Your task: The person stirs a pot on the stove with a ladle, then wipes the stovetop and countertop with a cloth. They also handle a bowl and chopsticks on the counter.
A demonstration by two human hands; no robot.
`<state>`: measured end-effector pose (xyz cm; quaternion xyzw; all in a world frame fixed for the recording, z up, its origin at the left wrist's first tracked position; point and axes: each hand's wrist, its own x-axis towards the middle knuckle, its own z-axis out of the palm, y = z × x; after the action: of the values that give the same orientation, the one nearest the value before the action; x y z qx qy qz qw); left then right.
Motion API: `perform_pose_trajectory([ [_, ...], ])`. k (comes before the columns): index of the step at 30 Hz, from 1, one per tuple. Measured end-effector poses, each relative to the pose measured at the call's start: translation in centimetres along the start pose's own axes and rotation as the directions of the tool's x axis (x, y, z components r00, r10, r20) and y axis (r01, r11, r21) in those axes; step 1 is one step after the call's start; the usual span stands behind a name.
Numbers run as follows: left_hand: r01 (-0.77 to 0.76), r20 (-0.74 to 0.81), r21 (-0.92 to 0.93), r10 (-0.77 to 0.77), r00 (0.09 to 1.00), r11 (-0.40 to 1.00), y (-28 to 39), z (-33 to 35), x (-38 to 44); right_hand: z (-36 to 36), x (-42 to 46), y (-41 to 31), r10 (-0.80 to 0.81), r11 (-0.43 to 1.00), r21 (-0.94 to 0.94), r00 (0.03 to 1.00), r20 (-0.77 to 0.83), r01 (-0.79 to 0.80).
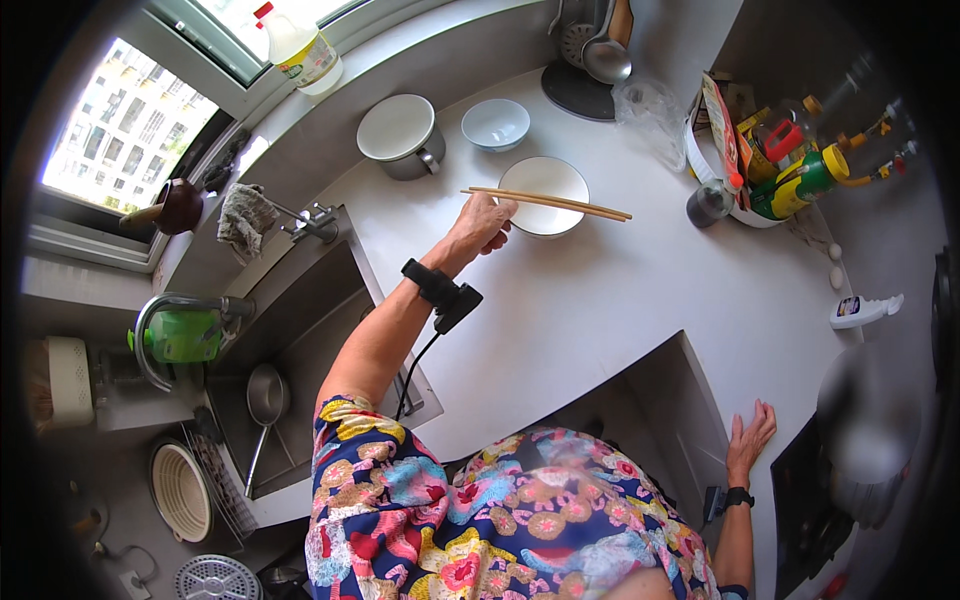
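My left hand (484, 223) is at the near-left rim of a white bowl (544, 184) with a dark edge, its fingers closed on a pair of wooden chopsticks (555, 202). The chopsticks span the bowl and stick out past both sides; whether they touch the rim is hard to tell. Nothing shows inside the bowl. Behind it stand a smaller pale-blue bowl (496, 125) and a grey lidded pot (405, 139) with a handle. My right hand (750, 435) lies on the counter near the stove, fingers apart and holding nothing.
Left of the counter (555, 300) is a steel sink (315, 337) with a long-handled ladle (268, 397). A faucet (154, 330) arches beside it. At right stand a white basket (697, 150) of bottles, a spray bottle (866, 310) and a stove (806, 487). Utensils (604, 56) stand at the back.
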<state>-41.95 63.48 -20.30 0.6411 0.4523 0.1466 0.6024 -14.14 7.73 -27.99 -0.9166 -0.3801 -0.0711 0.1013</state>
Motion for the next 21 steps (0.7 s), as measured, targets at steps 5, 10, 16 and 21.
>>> perform_pose_trajectory([
  [5, 0.080, 0.116, 0.293, -0.119, 0.986, 0.953, 2.8, -3.7, -1.9, -0.1, 0.0, 0.0, 0.011, 1.000, 0.004, 1.000, 0.000, -0.011],
  [10, 0.153, -0.315, -0.019, -0.151, 0.937, 0.988, 2.9, -9.0, -0.1, -0.1, 0.1, -0.1, 0.006, 1.000, 0.002, 1.000, 0.003, -0.006],
  [16, 0.146, -0.557, -0.166, -0.215, 0.802, 0.975, 1.0, -14.8, 4.0, 0.1, 0.0, 0.4, -0.007, 1.000, -0.002, 1.000, -0.003, 0.007],
  [21, 0.176, -0.560, -0.153, -0.232, 0.795, 0.972, -0.2, -15.8, 6.5, 0.0, 0.1, 0.2, 0.000, 1.000, 0.007, 1.000, 0.003, 0.000],
])
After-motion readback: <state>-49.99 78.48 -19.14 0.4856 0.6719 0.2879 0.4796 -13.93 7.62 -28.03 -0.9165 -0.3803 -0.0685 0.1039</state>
